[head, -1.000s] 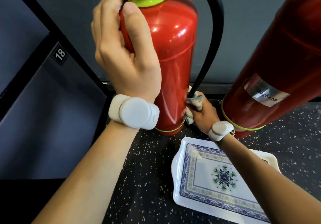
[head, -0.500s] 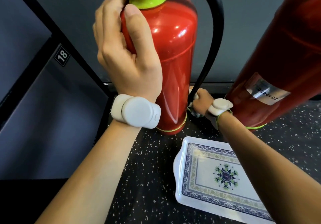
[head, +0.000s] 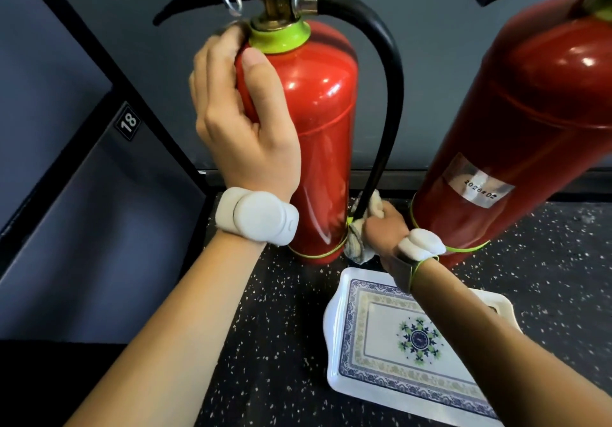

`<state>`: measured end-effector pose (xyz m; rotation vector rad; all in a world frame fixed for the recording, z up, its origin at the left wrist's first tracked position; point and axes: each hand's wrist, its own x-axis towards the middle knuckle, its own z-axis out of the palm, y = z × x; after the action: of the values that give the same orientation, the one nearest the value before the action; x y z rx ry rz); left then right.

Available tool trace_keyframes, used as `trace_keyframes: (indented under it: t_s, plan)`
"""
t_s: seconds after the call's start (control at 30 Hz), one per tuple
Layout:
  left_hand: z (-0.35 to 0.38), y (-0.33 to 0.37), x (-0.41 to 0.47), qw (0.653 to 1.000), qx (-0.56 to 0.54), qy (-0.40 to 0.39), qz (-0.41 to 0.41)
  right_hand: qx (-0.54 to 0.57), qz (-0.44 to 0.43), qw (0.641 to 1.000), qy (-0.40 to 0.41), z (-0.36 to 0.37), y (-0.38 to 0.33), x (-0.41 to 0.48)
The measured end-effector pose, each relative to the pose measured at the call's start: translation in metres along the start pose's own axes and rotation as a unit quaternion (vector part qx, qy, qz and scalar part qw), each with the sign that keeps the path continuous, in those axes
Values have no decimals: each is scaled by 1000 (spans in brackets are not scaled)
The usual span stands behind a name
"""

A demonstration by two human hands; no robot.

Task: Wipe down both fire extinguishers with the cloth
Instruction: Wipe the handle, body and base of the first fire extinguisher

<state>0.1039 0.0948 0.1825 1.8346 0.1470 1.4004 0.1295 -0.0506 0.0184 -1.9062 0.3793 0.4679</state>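
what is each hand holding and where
The left hand grips the left extinguisher round its top shoulder. The right hand holds the cloth bunched in its fist, low by that extinguisher's base.

The left extinguisher (head: 318, 135) and right extinguisher (head: 530, 112) stand side by side on the table (head: 281, 344), with the wall (head: 430, 62) behind them. The cloth (head: 357, 244) is between them, against the left one's base beside its hose (head: 394, 89). The tray (head: 377, 347) lies in front

Both forearms are bare. Just behind the left hand (head: 245, 122) sits a chunky, rounded white wrist unit (head: 256, 216). Behind the right hand (head: 381, 228) there is a similar white pod (head: 420, 244), a grey strap (head: 402, 269) and a thin yellow-green cord (head: 420, 263).
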Motion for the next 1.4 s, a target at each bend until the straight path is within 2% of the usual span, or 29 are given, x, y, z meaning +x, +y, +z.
trace_keyframes:
  t_s: [0.2,0.3,0.37,0.47,0.53,0.6,0.73,0.83,0.97,1.03,1.07,1.13,1.23,1.4]
  plan:
    - [-3,1,2,1000,8,-19,-5,108,-42,992,57,-11,-57,-43]
    - [-9,7,4,999,17,-41,-2,139,-58,988,18,-27,-80,-69]
    - [-16,7,11,997,29,-72,-1,200,-91,976,-2,-34,-92,-86]
    - [-29,-1,37,984,29,-172,-29,206,-188,959,53,-40,-108,-113]
    - [-31,-5,55,964,13,-258,-64,193,-268,940,88,-42,-122,-134]
    - [-28,-6,62,951,6,-301,-65,166,-330,918,142,-40,-132,-144]
    - [-25,-2,55,962,9,-270,-25,145,-367,901,178,-23,-133,-147]
    - [-27,1,50,969,2,-243,-40,111,-358,911,172,-8,-112,-136]
    - [-24,2,48,972,-13,-229,-55,70,-196,971,118,6,-78,-114]
    - [-22,1,48,973,-16,-223,-58,68,-122,987,74,3,-73,-111]
    - [-21,1,48,973,-17,-221,-59,72,-113,989,66,0,-74,-114]
    - [-21,0,46,975,-20,-215,-60,90,-165,979,81,-6,-86,-128]
    - [-21,0,47,978,-7,-200,-62,129,-280,944,122,-11,-117,-152]
    - [-23,2,46,980,20,-190,-54,160,-321,920,160,9,-126,-145]
